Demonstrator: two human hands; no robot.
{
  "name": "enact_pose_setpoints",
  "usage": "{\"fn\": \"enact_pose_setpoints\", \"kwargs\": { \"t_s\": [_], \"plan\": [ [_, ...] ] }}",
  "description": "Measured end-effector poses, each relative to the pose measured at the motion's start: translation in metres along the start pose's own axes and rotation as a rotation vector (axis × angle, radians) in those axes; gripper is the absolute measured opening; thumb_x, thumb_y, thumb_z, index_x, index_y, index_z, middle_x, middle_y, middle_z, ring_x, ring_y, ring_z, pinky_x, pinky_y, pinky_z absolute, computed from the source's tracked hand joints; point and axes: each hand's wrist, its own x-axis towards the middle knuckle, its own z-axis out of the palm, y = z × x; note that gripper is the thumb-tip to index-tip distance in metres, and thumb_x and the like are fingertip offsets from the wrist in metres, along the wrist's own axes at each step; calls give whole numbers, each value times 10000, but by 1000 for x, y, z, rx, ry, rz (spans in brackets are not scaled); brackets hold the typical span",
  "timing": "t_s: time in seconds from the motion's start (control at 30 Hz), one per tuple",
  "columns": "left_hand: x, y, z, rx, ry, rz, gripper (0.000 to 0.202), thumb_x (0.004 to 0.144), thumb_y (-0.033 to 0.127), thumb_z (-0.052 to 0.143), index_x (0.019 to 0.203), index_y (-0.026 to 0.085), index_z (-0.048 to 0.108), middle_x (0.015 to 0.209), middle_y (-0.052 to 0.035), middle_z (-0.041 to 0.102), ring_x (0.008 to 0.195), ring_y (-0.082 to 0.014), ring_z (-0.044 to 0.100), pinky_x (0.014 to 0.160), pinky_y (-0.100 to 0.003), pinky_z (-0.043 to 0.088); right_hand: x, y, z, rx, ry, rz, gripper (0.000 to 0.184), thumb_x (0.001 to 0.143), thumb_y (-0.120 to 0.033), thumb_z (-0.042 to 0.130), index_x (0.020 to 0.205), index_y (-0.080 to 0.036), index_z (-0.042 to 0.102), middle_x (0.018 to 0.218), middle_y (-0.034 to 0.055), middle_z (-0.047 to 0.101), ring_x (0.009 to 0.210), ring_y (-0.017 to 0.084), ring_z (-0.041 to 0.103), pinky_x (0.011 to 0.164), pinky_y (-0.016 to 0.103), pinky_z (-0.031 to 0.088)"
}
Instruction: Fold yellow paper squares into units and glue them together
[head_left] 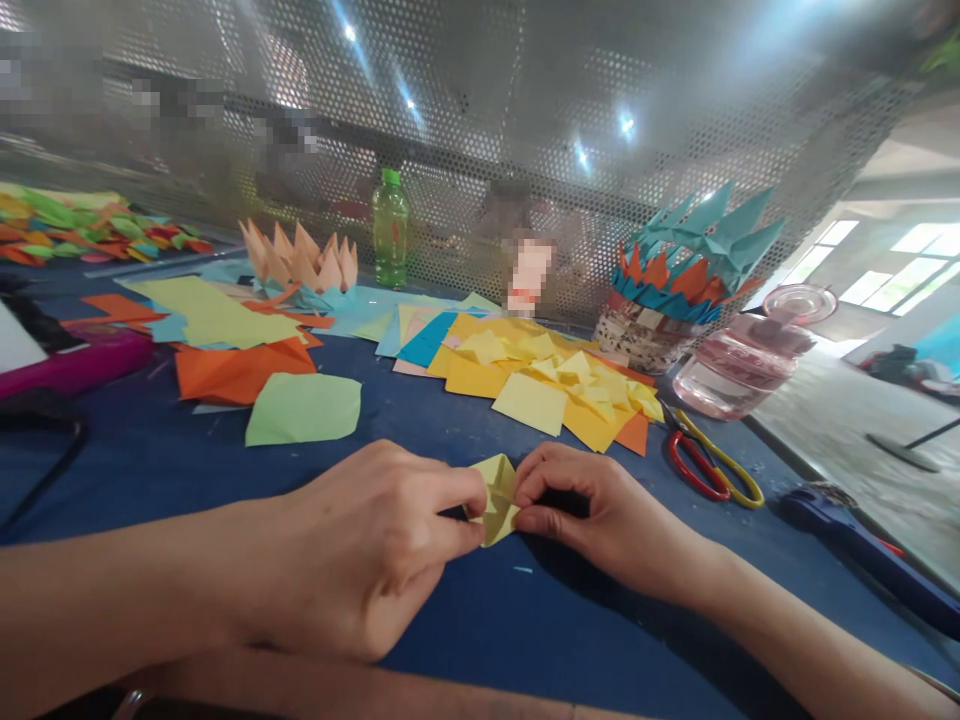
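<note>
A small folded piece of yellow paper (496,497) sits between my two hands just above the blue table (465,620). My left hand (375,545) pinches its left side with thumb and fingers closed. My right hand (581,510) pinches its right edge, fingers curled. A pile of yellow folded paper squares (555,385) lies behind the hands, past mid-table.
Red and yellow scissors (712,465) lie right of my right hand, with a dark blue tool (862,545) beyond them. A glass jar (739,365), a teal and orange paper crown (690,260), a green bottle (391,235), a peach paper flower (300,260) and loose coloured sheets (240,350) stand farther back.
</note>
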Motion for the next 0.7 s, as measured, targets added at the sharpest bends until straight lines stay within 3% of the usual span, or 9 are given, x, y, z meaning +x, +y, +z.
{"fn": "enact_pose_setpoints", "kwargs": {
  "t_s": [0.2, 0.7],
  "plan": [
    [0, -1, 1, -7, 51, -12, 323, 772, 82, 521, 995, 228, 704, 900, -31, 688, 731, -160, 659, 646, -244, 514, 4, -5, 10, -107, 117, 118, 110, 851, -220, 701, 768, -193, 634, 830, -2, 632, 773, 136, 589, 709, 265, 458],
    [-2, -2, 2, 14, 70, 25, 350, 765, 100, 493, 1018, 225, 700, 855, -42, 693, 712, -178, 655, 645, -258, 519, 2, -7, 15, -151, 144, 139, 140, 828, -174, 693, 733, -192, 593, 796, -15, 608, 736, 128, 548, 664, 257, 416]
  ]
}}
